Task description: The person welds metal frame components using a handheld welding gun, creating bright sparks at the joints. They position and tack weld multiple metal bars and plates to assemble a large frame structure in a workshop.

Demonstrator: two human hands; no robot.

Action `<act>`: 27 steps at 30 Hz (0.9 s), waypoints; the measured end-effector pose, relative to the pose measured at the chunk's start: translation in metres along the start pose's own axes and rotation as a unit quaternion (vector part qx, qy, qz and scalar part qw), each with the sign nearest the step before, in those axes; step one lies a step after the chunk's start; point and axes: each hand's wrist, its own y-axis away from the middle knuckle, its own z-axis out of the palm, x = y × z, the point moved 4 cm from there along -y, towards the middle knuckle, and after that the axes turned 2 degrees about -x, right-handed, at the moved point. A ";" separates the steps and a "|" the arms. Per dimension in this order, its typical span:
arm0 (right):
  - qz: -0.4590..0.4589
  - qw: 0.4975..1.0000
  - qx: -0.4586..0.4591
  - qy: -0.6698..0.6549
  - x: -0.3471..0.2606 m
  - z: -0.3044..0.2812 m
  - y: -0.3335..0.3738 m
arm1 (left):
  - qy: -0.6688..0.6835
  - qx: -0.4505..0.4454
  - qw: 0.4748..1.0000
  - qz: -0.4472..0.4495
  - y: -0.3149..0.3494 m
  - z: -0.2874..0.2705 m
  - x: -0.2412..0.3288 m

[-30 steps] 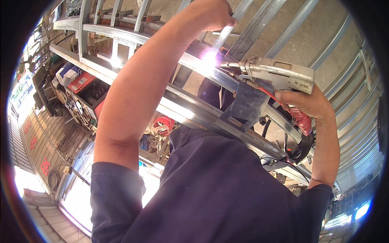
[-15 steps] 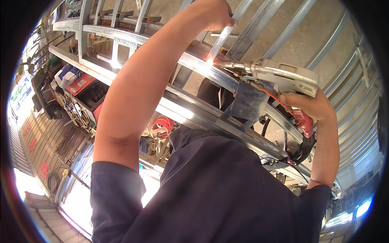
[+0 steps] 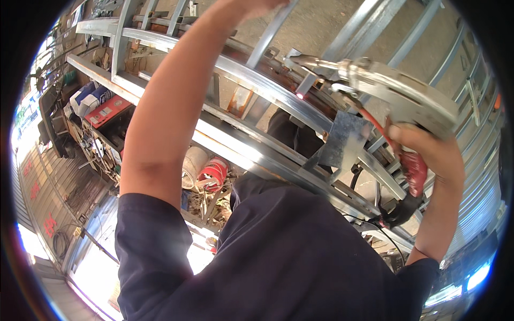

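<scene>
My right hand (image 3: 428,147) is wrapped round the red-wrapped handle of a welding gun (image 3: 399,91) with a long pale body. Its metal nozzle points left, above a curved metal rail (image 3: 278,91). Under the nozzle, a small spot glows where a bar end (image 3: 307,84) meets that rail. My left hand (image 3: 259,5) is at the top edge of the picture, beside the upper end of a slanted square metal bar (image 3: 270,35). Its fingers are mostly cut off, so whether they grip the bar does not show. A dark square plate (image 3: 345,136) sits below the gun.
Several metal bars (image 3: 417,35) form a framework across the far side and right. A long straight beam (image 3: 230,147) runs in front of my body. A red machine (image 3: 108,111), a red bucket (image 3: 215,172) and a pale bucket (image 3: 193,166) stand at the left. A black cable (image 3: 393,243) hangs at the lower right.
My left hand has moved left and up, off the bar it was holding. The gun has lifted right, away from the joint; the bright spark has shrunk to a small glow.
</scene>
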 end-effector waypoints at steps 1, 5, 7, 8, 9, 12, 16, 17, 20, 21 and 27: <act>0.026 0.999 -0.043 0.000 0.002 0.006 -0.017 | 0.003 -0.033 0.999 0.018 -0.001 0.005 0.006; 0.028 0.995 -0.095 -0.033 0.005 0.044 -0.057 | 0.004 -0.027 0.999 0.044 0.006 0.013 0.006; 0.031 0.991 -0.121 -0.051 0.009 0.056 -0.072 | 0.034 -0.028 0.998 0.041 0.013 0.014 0.004; 0.034 0.990 -0.123 -0.068 0.013 0.058 -0.078 | 0.141 -0.049 0.985 -0.087 0.008 0.005 0.016; 0.029 0.987 -0.132 -0.086 0.014 0.062 -0.082 | 0.236 -0.065 0.943 -0.223 0.010 -0.008 0.024; 0.034 0.982 -0.165 -0.090 0.015 0.067 -0.090 | 0.238 -0.080 0.929 -0.272 0.013 -0.012 0.025; 0.042 0.981 -0.171 -0.078 0.014 0.071 -0.094 | 0.235 -0.095 0.923 -0.289 0.012 -0.008 0.021; 0.043 0.982 -0.169 -0.077 0.014 0.071 -0.094 | 0.236 -0.095 0.923 -0.290 0.012 -0.007 0.020; 0.037 0.983 -0.162 -0.077 0.015 0.072 -0.095 | 0.265 -0.110 0.912 -0.293 0.010 -0.012 0.022; 0.034 0.984 -0.160 -0.077 0.015 0.071 -0.095 | 0.279 -0.116 0.906 -0.296 0.010 -0.015 0.023; 0.039 0.983 -0.172 -0.053 0.017 0.072 -0.093 | 0.283 -0.119 0.896 -0.321 0.010 -0.018 0.027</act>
